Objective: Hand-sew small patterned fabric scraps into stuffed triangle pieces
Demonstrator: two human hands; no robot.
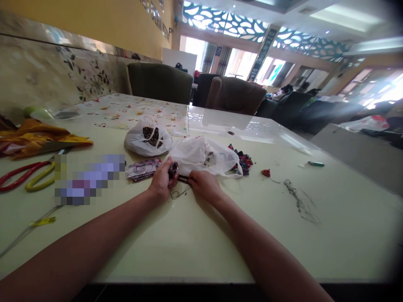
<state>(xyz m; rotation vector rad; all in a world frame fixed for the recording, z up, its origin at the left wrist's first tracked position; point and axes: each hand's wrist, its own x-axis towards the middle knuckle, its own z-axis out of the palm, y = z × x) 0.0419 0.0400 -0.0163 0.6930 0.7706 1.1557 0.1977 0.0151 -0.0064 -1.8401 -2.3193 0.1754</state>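
My left hand (pixel 161 182) is closed round a small dark patterned cloth bundle (pixel 173 168), held upright just above the table. Close beside it, my right hand (pixel 203 184) grips a dark slim tool (pixel 183 179) that looks like snips or tweezers; its far end is hidden by the fingers. A thin looped cord (pixel 177 195) lies below the hands. Behind them rests a crumpled white plastic bag (pixel 204 155) with small dark bits inside. A stack of printed fabric pieces (pixel 143 169) lies left of my left hand.
Another white bag (pixel 134 142) contains brown dried material. Scissors (pixel 25 176), a pixelated object (pixel 94 176) and orange cloth (pixel 40 138) lie left. To the right are colourful cloth pieces (pixel 243 161), a red bundle (pixel 266 172), tangled cords (pixel 297 201) and a green-handled item (pixel 315 164).
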